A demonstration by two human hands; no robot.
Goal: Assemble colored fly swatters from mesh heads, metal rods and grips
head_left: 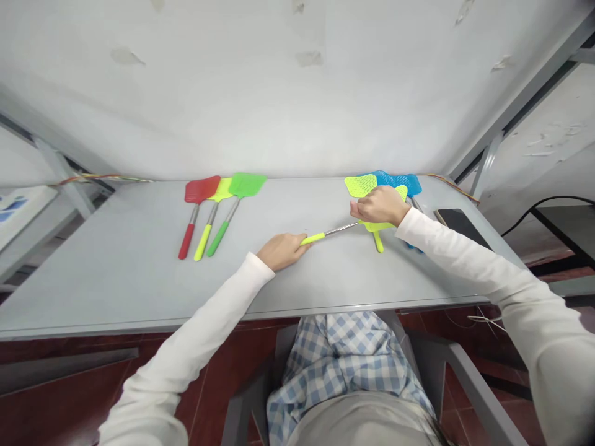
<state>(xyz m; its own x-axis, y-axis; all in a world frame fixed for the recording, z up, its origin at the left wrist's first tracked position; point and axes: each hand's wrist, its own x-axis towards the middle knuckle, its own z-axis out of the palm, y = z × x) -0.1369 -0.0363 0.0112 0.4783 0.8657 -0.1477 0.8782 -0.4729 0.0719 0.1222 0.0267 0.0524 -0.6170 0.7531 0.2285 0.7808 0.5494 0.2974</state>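
Note:
Both hands hold one yellow fly swatter (312, 239) stretched between them above the grey table. My left hand (284, 251) is closed around the end of its yellow grip. At the other end, my right hand (380, 206) is closed near where the metal rod meets the yellow head and hides part of that head. Beneath and behind my right hand lie another yellow fly swatter (361, 185) and blue fly swatters (409, 182), partly covered. To the left rest a red fly swatter (201, 188), a yellow one (202, 242) and a green one (248, 184), their heads overlapping.
A dark phone (462, 226) lies at the table's right side. The grey table (139, 272) meets a white wall (279, 124) at the back. Thin wires (453, 186) run along the rear corners. Metal frame posts (490, 162) stand at both sides.

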